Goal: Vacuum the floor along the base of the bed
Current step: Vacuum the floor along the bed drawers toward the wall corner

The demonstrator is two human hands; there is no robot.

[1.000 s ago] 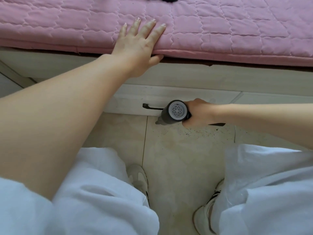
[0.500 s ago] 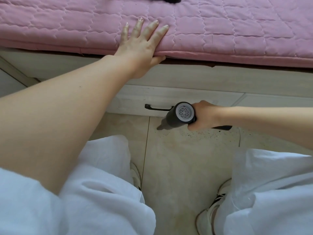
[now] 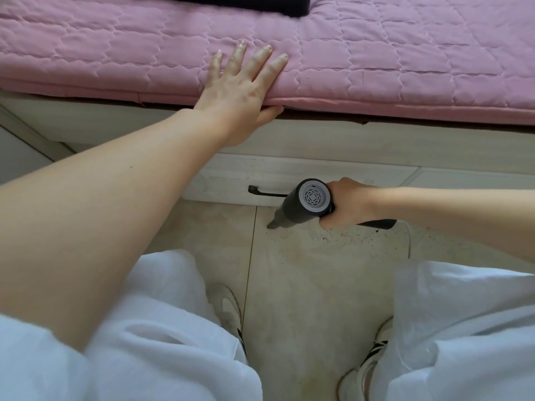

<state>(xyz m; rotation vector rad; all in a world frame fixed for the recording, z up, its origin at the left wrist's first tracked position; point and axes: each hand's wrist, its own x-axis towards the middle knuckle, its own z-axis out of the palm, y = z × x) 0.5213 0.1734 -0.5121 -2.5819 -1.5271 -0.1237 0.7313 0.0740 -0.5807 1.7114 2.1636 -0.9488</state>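
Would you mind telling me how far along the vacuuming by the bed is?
Underway: the right hand holds the dark handheld vacuum, nozzle down at the tile seam. Dark crumbs to its right remain. The left hand braces on the pink quilted mattress.

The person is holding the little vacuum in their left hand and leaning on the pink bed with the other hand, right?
Not quite. The head view shows the little vacuum gripped in the right hand, its nozzle down at the floor. The left hand is the one leaning flat on the pink bed.
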